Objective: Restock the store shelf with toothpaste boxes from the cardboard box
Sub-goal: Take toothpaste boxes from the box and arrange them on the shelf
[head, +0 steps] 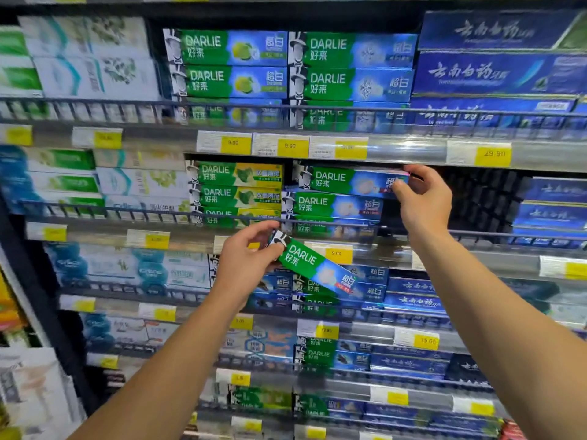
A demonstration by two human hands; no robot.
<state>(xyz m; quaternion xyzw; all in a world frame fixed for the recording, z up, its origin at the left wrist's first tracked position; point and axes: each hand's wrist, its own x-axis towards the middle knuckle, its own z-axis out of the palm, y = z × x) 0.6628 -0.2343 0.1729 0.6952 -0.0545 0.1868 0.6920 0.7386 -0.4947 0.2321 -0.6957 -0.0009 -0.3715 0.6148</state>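
Our right hand pinches the end of the top toothpaste box at two o'clock, seating it on the stack. Our left hand grips a second box, tilted, ready next. We can't see the cardboard box; the side shelves are blurred.

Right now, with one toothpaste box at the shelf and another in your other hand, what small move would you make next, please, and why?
Probably push the top box fully back. The right hand grips its right end, and it sits further right than the two boxes stacked below it, so it looks not yet seated. The left hand holds the next box tilted below the shelf rail.
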